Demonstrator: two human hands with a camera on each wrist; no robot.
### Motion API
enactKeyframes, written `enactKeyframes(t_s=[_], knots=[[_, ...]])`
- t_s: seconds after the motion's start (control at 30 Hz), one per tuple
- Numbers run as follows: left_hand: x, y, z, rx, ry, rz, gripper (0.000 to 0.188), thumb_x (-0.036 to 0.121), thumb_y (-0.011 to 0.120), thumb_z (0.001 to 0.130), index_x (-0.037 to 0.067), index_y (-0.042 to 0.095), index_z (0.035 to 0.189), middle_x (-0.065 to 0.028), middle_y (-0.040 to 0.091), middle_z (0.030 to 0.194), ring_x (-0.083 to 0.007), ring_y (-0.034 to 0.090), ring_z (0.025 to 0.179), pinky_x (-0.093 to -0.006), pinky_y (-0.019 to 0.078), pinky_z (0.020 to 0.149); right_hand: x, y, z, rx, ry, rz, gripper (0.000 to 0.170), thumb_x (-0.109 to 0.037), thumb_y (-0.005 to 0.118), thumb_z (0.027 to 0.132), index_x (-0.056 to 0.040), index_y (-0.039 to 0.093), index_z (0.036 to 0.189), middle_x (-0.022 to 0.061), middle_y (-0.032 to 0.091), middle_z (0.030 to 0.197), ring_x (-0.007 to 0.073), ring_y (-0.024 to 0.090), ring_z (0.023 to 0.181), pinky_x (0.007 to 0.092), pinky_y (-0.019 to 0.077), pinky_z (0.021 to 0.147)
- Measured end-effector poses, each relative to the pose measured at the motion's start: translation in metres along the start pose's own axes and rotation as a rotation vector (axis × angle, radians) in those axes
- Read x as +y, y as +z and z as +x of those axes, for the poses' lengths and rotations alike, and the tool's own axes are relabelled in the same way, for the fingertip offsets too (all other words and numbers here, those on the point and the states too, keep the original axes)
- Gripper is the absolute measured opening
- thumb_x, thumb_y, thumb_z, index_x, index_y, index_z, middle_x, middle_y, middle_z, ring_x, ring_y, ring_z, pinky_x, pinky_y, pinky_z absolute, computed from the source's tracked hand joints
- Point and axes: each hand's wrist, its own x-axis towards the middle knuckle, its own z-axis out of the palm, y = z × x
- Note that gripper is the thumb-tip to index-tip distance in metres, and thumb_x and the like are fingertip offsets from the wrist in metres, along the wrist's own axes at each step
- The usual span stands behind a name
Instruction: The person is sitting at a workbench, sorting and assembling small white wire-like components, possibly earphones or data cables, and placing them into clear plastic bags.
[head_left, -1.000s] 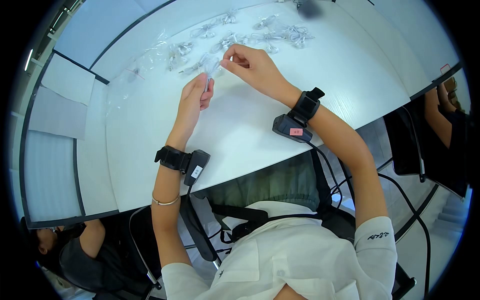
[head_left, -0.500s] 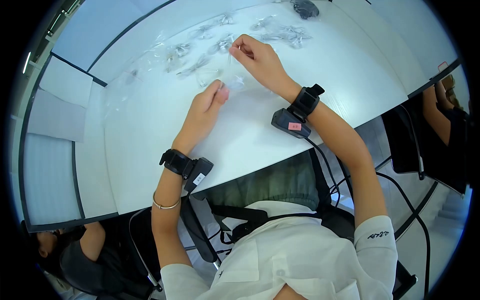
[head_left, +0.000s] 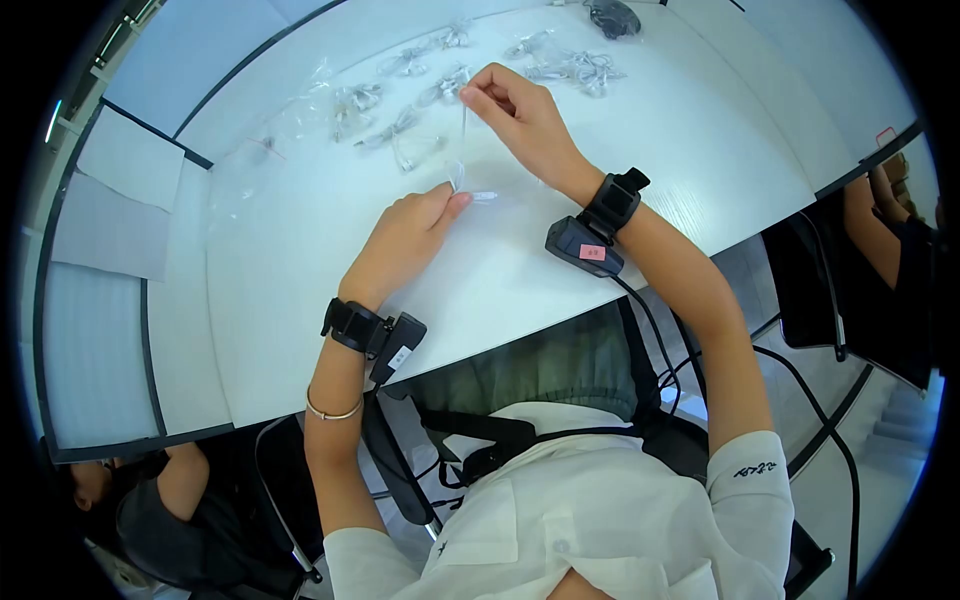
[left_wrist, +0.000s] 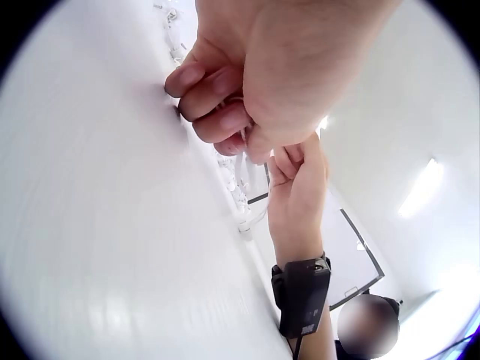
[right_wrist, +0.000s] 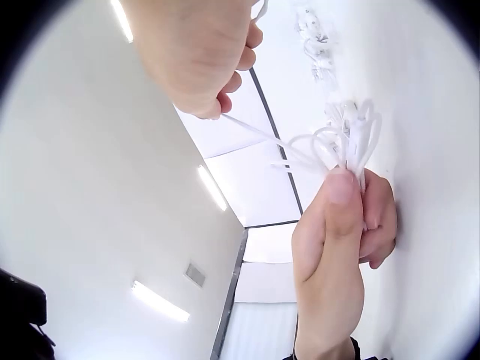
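Note:
My left hand [head_left: 405, 240] grips a looped bundle of thin white cable [right_wrist: 358, 139] above the white table [head_left: 600, 150], thumb pressed across the loops in the right wrist view. Up and to the right, my right hand [head_left: 515, 115] pinches a length of the same white cable between thumb and fingertips. That length [right_wrist: 259, 133] runs straight and taut between the hands. A white piece [head_left: 484, 196] of the bundle sticks out past the left thumb. Curled fingers [left_wrist: 214, 101] hide much of the bundle in the left wrist view.
Several coiled white cables [head_left: 590, 72] lie across the back of the table, the nearest coil [head_left: 418, 152] just beyond the left hand. Clear plastic [head_left: 310, 95] is at the back left. A dark bagged object [head_left: 613, 18] sits at the far edge. Low partitions [head_left: 110, 225] border the table.
The hands have moved apart: the right hand went up and away, the left turned and shifted right with the bundle. A length of cable now stretches taut between them.

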Motion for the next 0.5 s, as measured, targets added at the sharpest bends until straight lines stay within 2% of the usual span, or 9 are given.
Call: enactKeyframes(t_s=[0.1, 0.2, 0.3, 0.5], knots=[[-0.006, 0.003, 0.001, 0.11, -0.035, 0.009, 0.034, 0.029, 0.041, 0.093, -0.001, 0.044, 0.077, -0.0206, 0.048, 0.057, -0.038, 0.045, 0.054, -0.0424, 0.0355, 0.052, -0.006, 0.001, 0.0, 0.037, -0.012, 0.025, 0.02, -0.021, 0.054, 0.087, -0.0015, 0.054, 0.083, 0.001, 0.048, 0.058, 0.0075, 0.039, 0.053, 0.0237, 0.0322, 0.05], [-0.011, 0.002, 0.005, 0.294, -0.067, -0.154, 0.033, 0.028, 0.042, 0.093, -0.001, 0.044, 0.077, -0.0216, 0.05, 0.061, -0.0393, 0.047, 0.056, -0.0435, 0.0358, 0.054, -0.01, -0.004, 0.002, 0.078, 0.023, 0.089, 0.022, -0.021, 0.053, 0.088, -0.0014, 0.05, 0.078, -0.0002, 0.043, 0.057, 0.0056, 0.034, 0.054, 0.023, 0.0289, 0.048], [-0.013, -0.002, 0.007, 0.325, -0.142, -0.124, 0.033, 0.027, 0.042, 0.092, -0.001, 0.044, 0.077, -0.0228, 0.051, 0.064, -0.0409, 0.049, 0.059, -0.0454, 0.0352, 0.054, -0.01, -0.008, 0.002, 0.08, 0.05, 0.09, 0.024, -0.02, 0.051, 0.089, -0.0016, 0.047, 0.073, -0.001, 0.039, 0.057, 0.0055, 0.031, 0.053, 0.0232, 0.0268, 0.048], [-0.034, -0.006, 0.004, 0.412, -0.185, 0.234, 0.031, 0.025, 0.043, 0.092, -0.001, 0.046, 0.076, -0.0225, 0.055, 0.067, -0.0419, 0.052, 0.063, -0.0463, 0.039, 0.055, -0.015, -0.002, -0.002, -0.043, -0.016, 0.08, 0.03, -0.021, 0.051, 0.089, -0.0013, 0.043, 0.068, -0.0015, 0.034, 0.056, 0.0064, 0.027, 0.054, 0.0243, 0.0254, 0.047]])
